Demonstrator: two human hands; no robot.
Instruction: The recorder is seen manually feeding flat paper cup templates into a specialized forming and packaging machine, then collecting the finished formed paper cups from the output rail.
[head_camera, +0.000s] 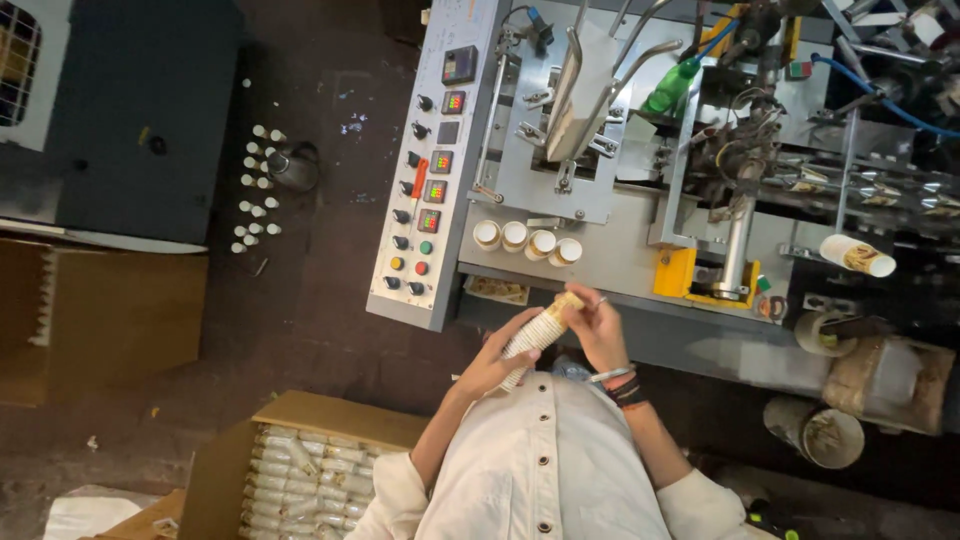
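Seen from overhead, the person's left hand (492, 362) is raised before the chest with its grip wrapped around the lower part of a stack of paper cups (535, 335), which slants up and to the right. The right hand (597, 325), bent at the wrist with bangles on the forearm, pinches the stack's top end between fingers and thumb. Both grips are closed on the stack, which lies between the two hands, just in front of the machine's edge. Four short cup stacks (527, 240) stand on the machine bench (620, 262) beyond. An open cardboard box (300, 470) of packed cups sits below left, with bare floor between box and control panel (425, 170).
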